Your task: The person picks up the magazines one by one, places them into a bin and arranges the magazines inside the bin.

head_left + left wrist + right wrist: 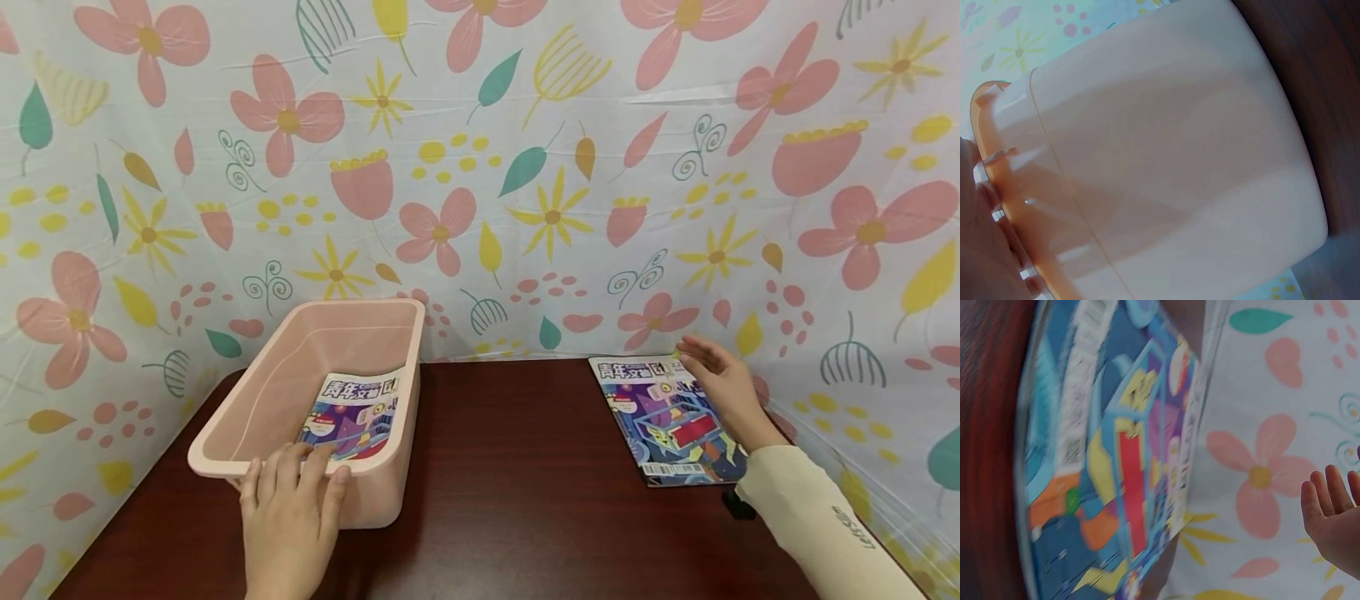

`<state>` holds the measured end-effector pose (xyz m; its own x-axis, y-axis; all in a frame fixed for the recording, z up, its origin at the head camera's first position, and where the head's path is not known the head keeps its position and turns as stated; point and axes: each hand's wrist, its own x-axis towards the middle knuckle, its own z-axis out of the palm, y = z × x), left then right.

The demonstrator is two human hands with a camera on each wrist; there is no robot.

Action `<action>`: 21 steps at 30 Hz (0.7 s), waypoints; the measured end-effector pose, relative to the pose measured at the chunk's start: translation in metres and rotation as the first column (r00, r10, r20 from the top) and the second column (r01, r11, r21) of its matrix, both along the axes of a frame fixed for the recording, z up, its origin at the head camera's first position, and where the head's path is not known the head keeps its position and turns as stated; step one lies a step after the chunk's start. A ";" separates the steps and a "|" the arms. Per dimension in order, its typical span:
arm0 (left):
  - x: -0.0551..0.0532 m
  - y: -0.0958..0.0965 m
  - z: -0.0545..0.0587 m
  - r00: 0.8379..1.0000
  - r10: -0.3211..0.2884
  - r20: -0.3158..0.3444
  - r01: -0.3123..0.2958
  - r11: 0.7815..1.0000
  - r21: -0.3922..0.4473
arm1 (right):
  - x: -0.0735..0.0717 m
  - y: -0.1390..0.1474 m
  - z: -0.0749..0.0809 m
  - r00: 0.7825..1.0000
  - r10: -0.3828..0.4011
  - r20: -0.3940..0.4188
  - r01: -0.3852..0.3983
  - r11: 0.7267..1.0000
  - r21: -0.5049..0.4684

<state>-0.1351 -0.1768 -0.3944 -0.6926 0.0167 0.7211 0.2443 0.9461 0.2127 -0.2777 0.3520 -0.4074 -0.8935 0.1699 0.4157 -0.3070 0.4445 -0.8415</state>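
Observation:
My left hand (288, 508) rests on the near rim of a pink plastic basin (367, 496), fingers laid over the edge. In the left wrist view, its fingers line the rim at the left, beside the basin's smooth outer wall (1166, 156). Inside the basin lies a magazine (352, 412) with a purple and blue cover, its lower part hidden by the near wall. A similar magazine (663, 421) lies on the table at the right. Above its right side hovers my right hand (727, 387), fingers loosely extended and holding nothing; the right wrist view shows this hand (1338, 522) apart from the magazine (1122, 456).
The dark red-brown table (510, 450) spans between the basin and the right-hand magazine. Behind it and along both sides hangs a white curtain (465, 317) with flower prints. A small black object (738, 504) shows under the right sleeve.

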 end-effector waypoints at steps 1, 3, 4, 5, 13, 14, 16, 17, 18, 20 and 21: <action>0.000 0.000 0.000 1.000 0.000 0.001 0.000 1.000 -0.002 | 0.001 0.003 -0.002 1.000 -0.008 0.004 0.008 1.000 0.002; 0.000 0.000 0.000 1.000 0.001 0.001 -0.001 1.000 -0.004 | 0.001 0.008 -0.005 1.000 -0.021 0.007 0.021 1.000 0.014; 0.000 0.000 0.000 1.000 0.002 0.001 -0.002 1.000 -0.004 | 0.002 0.010 -0.007 0.999 -0.033 0.011 0.033 0.999 0.027; 0.000 0.000 0.000 1.000 0.003 0.001 -0.003 1.000 -0.005 | 0.002 0.012 -0.008 0.999 -0.047 0.019 0.046 0.998 0.040; -0.001 0.000 -0.001 1.000 -0.001 -0.017 0.001 1.000 -0.002 | 0.001 0.023 -0.018 0.989 -0.128 0.071 0.121 0.988 0.096; -0.001 0.000 -0.001 1.000 -0.002 -0.019 0.002 1.000 -0.002 | 0.000 0.024 -0.020 0.987 -0.137 0.080 0.128 0.986 0.107; -0.001 0.000 -0.001 1.000 -0.001 -0.023 0.001 1.000 -0.002 | -0.001 0.027 -0.024 0.984 -0.149 0.103 0.136 0.983 0.123; -0.001 0.000 -0.001 1.000 -0.001 -0.024 0.001 1.000 -0.002 | -0.002 0.028 -0.026 0.979 -0.162 0.123 0.148 0.982 0.122; -0.001 0.000 -0.001 1.000 -0.001 -0.024 0.001 1.000 -0.001 | -0.002 0.029 -0.027 0.977 -0.162 0.141 0.144 0.982 0.124; -0.001 0.000 -0.001 1.000 -0.002 -0.025 0.001 1.000 -0.001 | -0.002 0.031 -0.029 0.970 -0.156 0.189 0.133 0.983 0.128; -0.001 0.000 -0.001 1.000 -0.002 -0.025 0.001 1.000 -0.002 | -0.002 0.032 -0.030 0.966 -0.145 0.212 0.121 0.985 0.125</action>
<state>-0.1362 -0.1768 -0.3958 -0.6743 0.0189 0.7382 0.2509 0.9460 0.2050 -0.2801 0.3837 -0.4372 -0.9374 0.2576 0.2343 -0.0518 0.5624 -0.8253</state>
